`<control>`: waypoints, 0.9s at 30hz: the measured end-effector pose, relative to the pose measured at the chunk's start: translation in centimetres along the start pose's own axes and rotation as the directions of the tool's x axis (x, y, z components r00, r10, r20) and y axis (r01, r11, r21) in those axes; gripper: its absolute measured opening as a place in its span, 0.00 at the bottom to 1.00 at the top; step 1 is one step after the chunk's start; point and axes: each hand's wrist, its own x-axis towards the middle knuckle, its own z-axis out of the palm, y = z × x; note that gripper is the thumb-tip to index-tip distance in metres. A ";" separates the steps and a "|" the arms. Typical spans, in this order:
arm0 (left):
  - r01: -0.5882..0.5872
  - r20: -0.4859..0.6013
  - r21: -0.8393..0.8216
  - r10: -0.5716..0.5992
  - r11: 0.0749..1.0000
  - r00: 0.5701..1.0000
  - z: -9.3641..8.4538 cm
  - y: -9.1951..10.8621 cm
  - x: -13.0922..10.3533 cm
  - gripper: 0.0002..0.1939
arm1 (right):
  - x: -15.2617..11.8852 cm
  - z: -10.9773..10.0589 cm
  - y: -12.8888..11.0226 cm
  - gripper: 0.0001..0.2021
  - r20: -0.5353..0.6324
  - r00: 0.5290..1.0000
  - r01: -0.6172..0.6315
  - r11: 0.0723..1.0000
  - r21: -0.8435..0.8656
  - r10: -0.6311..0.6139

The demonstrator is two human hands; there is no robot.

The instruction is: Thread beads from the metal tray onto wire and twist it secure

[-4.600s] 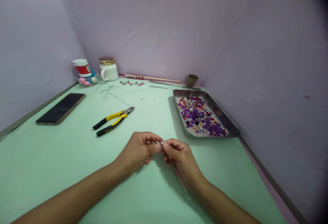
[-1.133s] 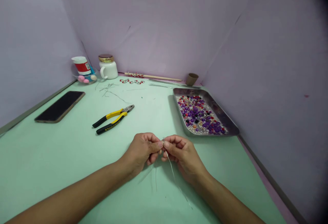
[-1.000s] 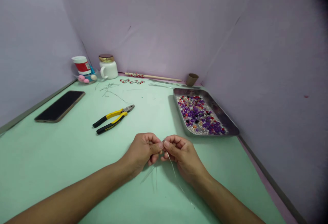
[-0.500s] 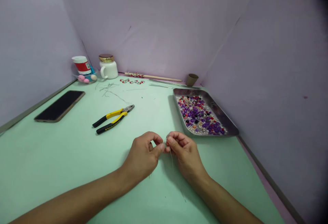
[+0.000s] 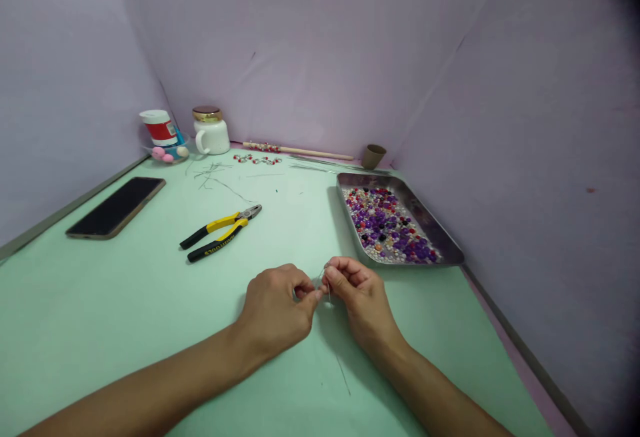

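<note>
Head view: the left hand [image 5: 275, 307] and the right hand [image 5: 357, 294] meet fingertip to fingertip low over the pale green table [image 5: 100, 290], both pinched narrow on a thin metal wire [image 5: 324, 277]. The wire sits between the thumbs and forefingers of both hands, its upper end showing as a small bend in the gap; a straight tail runs down beneath the right wrist and ends on the table surface. Whether a bead sits on the wire cannot be told. Pliers [image 5: 220, 234] with yellow-and-black handles lie closed to the upper left, well apart; their handle lettering is too small to read. A rectangular steel tray [image 5: 440, 240] beyond the right hand holds round purple, red and pearl-white beads [image 5: 387, 227]. A dark, flat phone [image 5: 116, 207] lies screen up at far left
</note>
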 end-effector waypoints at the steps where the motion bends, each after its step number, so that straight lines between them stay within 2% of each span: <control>1: -0.003 0.004 0.023 0.003 1.000 1.000 0.0 -0.1 0.0 0.07 | 0.0 0.0 0.0 0.07 0.001 1.000 0.000 1.000 -0.002 0.000; 4: -0.053 0.021 0.058 0.052 0.997 0.998 0.0 -0.3 -0.2 0.08 | 0.0 0.0 0.0 0.07 -0.007 1.000 0.009 1.000 -0.020 -0.009; 8: -0.104 0.109 0.033 0.100 0.994 0.989 -0.1 0.0 -0.6 0.10 | 0.1 0.0 0.0 0.07 -0.065 0.997 0.029 0.996 -0.082 -0.034; 12: -0.227 0.225 0.018 0.217 0.974 0.950 0.2 0.4 -1.3 0.11 | 0.0 0.3 0.0 0.05 -0.110 0.992 0.052 0.986 -0.159 -0.070; 16: -0.337 0.249 0.148 0.295 0.930 0.922 0.5 0.8 -1.7 0.09 | -0.2 0.8 -0.2 0.06 -0.099 0.994 0.018 0.987 -0.161 -0.034; 21: -0.500 0.377 0.371 0.365 0.783 0.851 0.8 1.1 -1.8 0.08 | -0.4 1.2 -0.4 0.08 -0.125 0.989 -0.086 0.993 -0.078 0.076; 24: -0.577 0.462 0.484 0.367 0.658 0.807 1.4 0.9 -1.8 0.13 | -0.3 1.3 -0.5 0.08 -0.114 0.989 -0.101 0.993 -0.066 0.093; 27: -0.627 0.479 0.517 0.411 0.582 0.776 1.8 0.6 -1.8 0.14 | -0.3 1.2 -0.6 0.09 -0.126 0.988 -0.103 0.989 -0.103 0.090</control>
